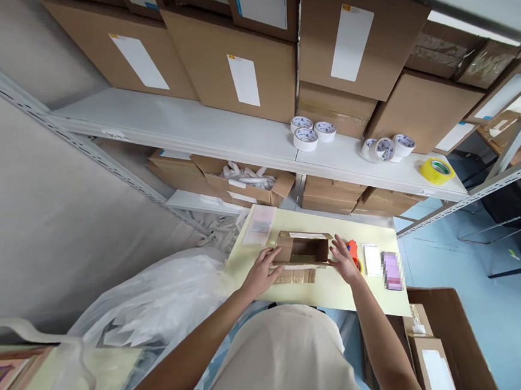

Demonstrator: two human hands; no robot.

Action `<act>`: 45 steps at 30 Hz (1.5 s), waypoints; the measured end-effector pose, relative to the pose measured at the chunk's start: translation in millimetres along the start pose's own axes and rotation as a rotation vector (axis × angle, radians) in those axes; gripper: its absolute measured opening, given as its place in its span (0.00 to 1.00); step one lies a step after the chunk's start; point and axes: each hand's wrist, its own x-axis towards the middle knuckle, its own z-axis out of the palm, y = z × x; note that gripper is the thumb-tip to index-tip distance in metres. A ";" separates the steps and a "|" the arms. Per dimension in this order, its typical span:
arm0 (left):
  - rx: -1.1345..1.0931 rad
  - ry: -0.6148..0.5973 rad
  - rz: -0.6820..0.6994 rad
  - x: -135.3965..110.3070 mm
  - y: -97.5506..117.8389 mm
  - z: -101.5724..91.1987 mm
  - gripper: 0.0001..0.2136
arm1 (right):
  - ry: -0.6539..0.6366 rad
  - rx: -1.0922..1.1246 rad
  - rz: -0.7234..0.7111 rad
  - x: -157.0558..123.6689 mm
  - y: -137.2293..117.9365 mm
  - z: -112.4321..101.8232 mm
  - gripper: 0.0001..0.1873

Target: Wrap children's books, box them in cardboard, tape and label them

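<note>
A small open cardboard box (303, 249) stands on a pale yellow table (325, 290) in front of me. My left hand (263, 270) rests against the box's left side, fingers bent around its edge and flap. My right hand (343, 258) lies against the box's right side with its fingers stretched out. The box's flaps (294, 276) are spread open toward me. Inside the box nothing can be made out.
A red tape dispenser (353, 250), a white card (371, 259) and a pink item (392, 270) lie right of the box; a clear packet (260, 225) lies left. Tape rolls (305, 137) sit on a shelf under stacked cartons. A large carton (465, 349) stands right, white bags (156, 307) left.
</note>
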 end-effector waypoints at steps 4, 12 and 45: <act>-0.024 0.081 -0.049 6.7 -2.9 7.0 0.20 | -0.021 -0.042 0.027 -11.6 15.3 3.5 0.40; -0.156 0.197 -0.130 0.9 -25.0 14.8 0.15 | -0.037 -0.136 -0.136 -24.0 42.1 18.8 0.40; -0.382 0.110 -0.536 -6.5 -14.4 31.0 0.26 | 0.124 -0.275 -0.147 -14.5 60.3 14.3 0.36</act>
